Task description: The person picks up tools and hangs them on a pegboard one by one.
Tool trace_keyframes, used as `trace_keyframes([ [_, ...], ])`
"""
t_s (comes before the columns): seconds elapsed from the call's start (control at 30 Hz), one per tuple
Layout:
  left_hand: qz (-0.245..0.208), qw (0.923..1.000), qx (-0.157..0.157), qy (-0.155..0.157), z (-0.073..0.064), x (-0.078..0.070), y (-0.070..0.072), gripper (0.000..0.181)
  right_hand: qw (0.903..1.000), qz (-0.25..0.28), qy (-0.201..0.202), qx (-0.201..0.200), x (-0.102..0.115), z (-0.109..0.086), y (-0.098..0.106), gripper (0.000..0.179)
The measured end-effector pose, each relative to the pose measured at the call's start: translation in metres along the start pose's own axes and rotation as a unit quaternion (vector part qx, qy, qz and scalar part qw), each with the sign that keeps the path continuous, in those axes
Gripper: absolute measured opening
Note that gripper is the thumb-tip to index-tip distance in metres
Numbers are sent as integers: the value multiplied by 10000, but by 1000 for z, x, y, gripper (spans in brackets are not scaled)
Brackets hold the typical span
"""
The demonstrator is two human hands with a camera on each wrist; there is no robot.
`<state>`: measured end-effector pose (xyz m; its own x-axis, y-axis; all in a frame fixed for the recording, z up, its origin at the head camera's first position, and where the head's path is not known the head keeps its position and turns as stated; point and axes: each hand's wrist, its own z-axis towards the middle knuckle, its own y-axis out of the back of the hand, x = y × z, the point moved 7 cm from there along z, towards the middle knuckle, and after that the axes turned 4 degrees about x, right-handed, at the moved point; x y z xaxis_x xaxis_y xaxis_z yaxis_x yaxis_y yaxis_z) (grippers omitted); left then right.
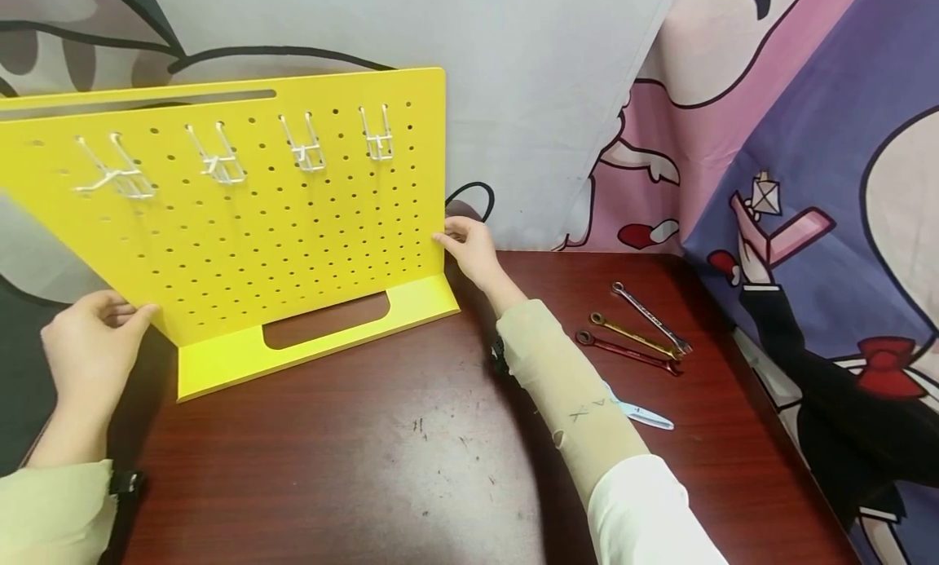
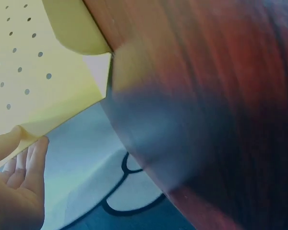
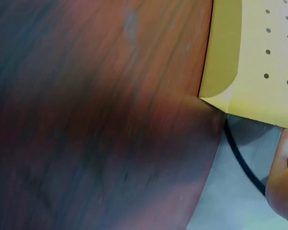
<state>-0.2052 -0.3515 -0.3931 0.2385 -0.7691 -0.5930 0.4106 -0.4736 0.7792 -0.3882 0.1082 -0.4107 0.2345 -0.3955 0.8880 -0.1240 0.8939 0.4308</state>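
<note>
A yellow pegboard stands on its flat, slotted foot on the dark red-brown table. Several white wire hooks hang in a row along its upper part. My left hand grips the board's left edge low down, thumb over the front; the left wrist view shows the fingers behind that edge. At the right edge my right hand holds on, its thumb on the front face and its other fingers behind the board.
On the table's right side lie three wrenches: a silver wrench, a gold wrench and a red wrench. A light blue handle sticks out from under my right sleeve. Printed cloth hangs behind the table.
</note>
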Motion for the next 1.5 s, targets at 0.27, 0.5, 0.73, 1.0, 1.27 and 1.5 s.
trace_keyframes([
  [0.27,-398,9986,118,-323,5,-18,-14,31,9997,-239,-54,-31,-13,-5,26,26],
  [0.5,-377,9971,226,-629,9,-43,-32,30,9995,-255,-103,-159,-23,-15,56,25],
  [0.73,-499,9941,223,-932,18,-69,-54,28,9981,-448,-256,-346,-34,-27,88,23],
  [1.0,-713,9882,218,-1339,19,-103,-77,22,9960,-513,-465,-560,-48,-42,124,25],
  [1.27,-906,9828,370,-1565,20,-128,-95,20,9934,-530,-669,-770,-60,-59,150,29],
  [1.5,-945,9817,376,-1612,19,-134,-101,22,9937,-483,-724,-709,-64,-65,157,31],
])
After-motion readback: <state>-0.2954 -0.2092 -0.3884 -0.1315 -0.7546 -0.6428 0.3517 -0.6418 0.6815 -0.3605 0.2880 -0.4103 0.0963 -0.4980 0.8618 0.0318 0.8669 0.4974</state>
